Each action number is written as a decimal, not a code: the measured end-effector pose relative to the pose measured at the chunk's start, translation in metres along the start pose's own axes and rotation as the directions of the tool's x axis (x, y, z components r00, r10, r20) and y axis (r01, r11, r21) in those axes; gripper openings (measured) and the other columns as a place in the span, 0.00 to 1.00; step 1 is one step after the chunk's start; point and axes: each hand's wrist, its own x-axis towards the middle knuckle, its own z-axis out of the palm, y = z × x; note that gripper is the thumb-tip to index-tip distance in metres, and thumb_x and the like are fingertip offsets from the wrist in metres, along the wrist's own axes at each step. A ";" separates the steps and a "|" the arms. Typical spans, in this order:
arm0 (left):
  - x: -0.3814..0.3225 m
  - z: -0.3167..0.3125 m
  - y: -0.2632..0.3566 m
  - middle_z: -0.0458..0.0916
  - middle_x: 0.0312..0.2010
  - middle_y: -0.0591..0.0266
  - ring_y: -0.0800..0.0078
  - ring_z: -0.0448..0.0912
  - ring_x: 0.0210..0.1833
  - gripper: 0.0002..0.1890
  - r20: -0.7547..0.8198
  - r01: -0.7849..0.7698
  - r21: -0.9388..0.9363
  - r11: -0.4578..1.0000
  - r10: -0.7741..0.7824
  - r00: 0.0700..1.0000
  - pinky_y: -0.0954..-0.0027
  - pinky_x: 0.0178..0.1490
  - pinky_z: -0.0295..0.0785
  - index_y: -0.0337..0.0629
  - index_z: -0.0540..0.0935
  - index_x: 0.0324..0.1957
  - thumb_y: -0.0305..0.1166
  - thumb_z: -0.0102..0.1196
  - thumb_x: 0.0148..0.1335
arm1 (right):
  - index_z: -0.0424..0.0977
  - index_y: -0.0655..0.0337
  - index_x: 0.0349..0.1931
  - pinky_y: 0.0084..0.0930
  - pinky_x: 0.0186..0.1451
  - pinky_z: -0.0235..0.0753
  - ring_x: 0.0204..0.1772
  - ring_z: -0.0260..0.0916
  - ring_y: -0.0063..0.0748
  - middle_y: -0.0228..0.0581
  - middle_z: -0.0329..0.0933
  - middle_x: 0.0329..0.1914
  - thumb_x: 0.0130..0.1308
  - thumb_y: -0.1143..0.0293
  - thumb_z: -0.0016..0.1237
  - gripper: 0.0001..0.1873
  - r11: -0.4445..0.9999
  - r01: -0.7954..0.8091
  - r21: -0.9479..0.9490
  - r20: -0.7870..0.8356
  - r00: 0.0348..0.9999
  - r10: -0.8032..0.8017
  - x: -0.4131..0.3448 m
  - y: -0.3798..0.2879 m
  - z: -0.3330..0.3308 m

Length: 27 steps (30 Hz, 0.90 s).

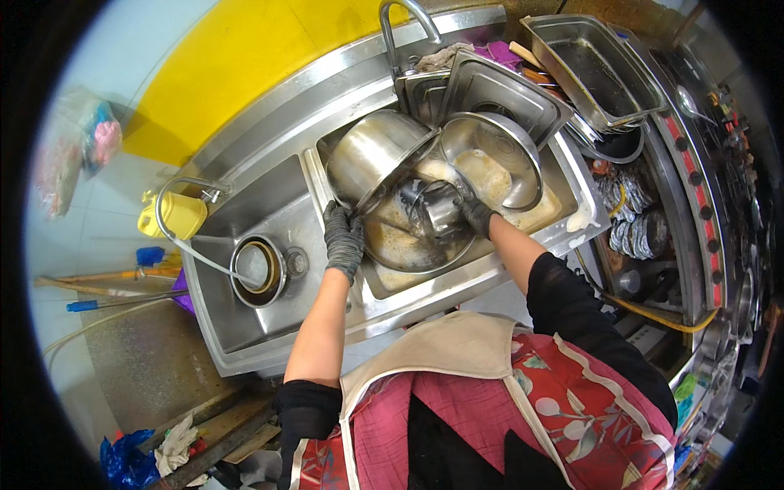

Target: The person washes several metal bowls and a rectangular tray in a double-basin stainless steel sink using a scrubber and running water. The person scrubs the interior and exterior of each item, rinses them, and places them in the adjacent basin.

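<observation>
In the right basin of a double steel sink, a large stainless-steel pot lies tipped, its mouth turned down and to the right. My left hand, in a dark glove, grips the pot's lower rim near the divider. My right hand, gloved too, holds a small shiny steel container over a wide metal bowl of cloudy brownish water. Dark material, hard to make out, sits at the container's left side. Behind it leans another steel bowl, foam and murky water around it.
In the left basin, a hose from the faucet runs into a metal pot. Metal trays stand at the back under a second faucet. A yellow jug is at left; a deep pan rests at right.
</observation>
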 end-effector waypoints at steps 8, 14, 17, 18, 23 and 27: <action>-0.014 -0.002 0.005 0.64 0.51 0.48 0.58 0.69 0.51 0.24 -0.001 0.090 -0.082 0.993 -0.090 0.996 0.66 0.55 0.66 0.38 0.68 0.50 0.25 0.57 0.49 | 0.66 0.66 0.51 0.30 0.49 0.70 0.46 0.71 0.39 0.44 0.73 0.45 0.63 0.64 0.43 0.19 0.662 0.217 -0.717 0.180 0.976 -0.125 -0.002 -0.003 0.071; -0.022 -0.011 0.006 0.63 0.53 0.46 0.54 0.65 0.56 0.27 0.056 0.205 -0.311 0.928 -0.198 0.979 0.66 0.60 0.61 0.37 0.66 0.54 0.27 0.57 0.49 | 0.65 0.65 0.53 0.30 0.51 0.69 0.49 0.70 0.38 0.44 0.72 0.47 0.63 0.64 0.42 0.20 0.893 0.327 -0.309 0.176 0.943 -0.284 0.031 -0.026 0.054; -0.027 -0.005 -0.004 0.64 0.52 0.47 0.55 0.66 0.54 0.26 0.049 0.205 -0.305 0.930 -0.200 0.979 0.67 0.59 0.62 0.37 0.67 0.53 0.26 0.56 0.50 | 0.64 0.65 0.54 0.29 0.53 0.69 0.50 0.69 0.38 0.44 0.72 0.49 0.64 0.64 0.42 0.21 0.971 0.234 0.037 0.213 0.948 -0.237 0.029 -0.043 0.028; -0.029 -0.006 -0.002 0.64 0.52 0.47 0.56 0.66 0.55 0.25 0.071 0.217 -0.378 0.900 -0.206 0.976 0.69 0.60 0.61 0.37 0.67 0.53 0.26 0.55 0.51 | 0.64 0.65 0.54 0.29 0.53 0.69 0.51 0.69 0.37 0.44 0.72 0.49 0.64 0.64 0.42 0.21 0.973 0.210 0.093 0.234 0.945 -0.226 0.023 -0.045 0.022; -0.041 -0.005 0.015 0.67 0.49 0.47 0.55 0.68 0.53 0.23 0.104 0.148 -0.441 0.885 -0.114 0.988 0.65 0.57 0.64 0.37 0.69 0.51 0.26 0.56 0.50 | 0.63 0.65 0.56 0.28 0.55 0.68 0.54 0.68 0.37 0.44 0.71 0.51 0.64 0.64 0.41 0.22 0.948 0.293 0.121 0.320 0.893 -0.317 0.014 -0.060 0.008; -0.047 -0.014 0.057 0.70 0.45 0.48 0.53 0.69 0.51 0.24 0.288 0.067 -0.289 0.955 0.020 0.957 0.60 0.54 0.66 0.41 0.71 0.48 0.33 0.60 0.48 | 0.62 0.65 0.57 0.28 0.56 0.67 0.56 0.67 0.36 0.44 0.70 0.53 0.64 0.64 0.40 0.22 0.947 0.250 0.203 0.284 0.911 -0.301 0.020 -0.098 0.008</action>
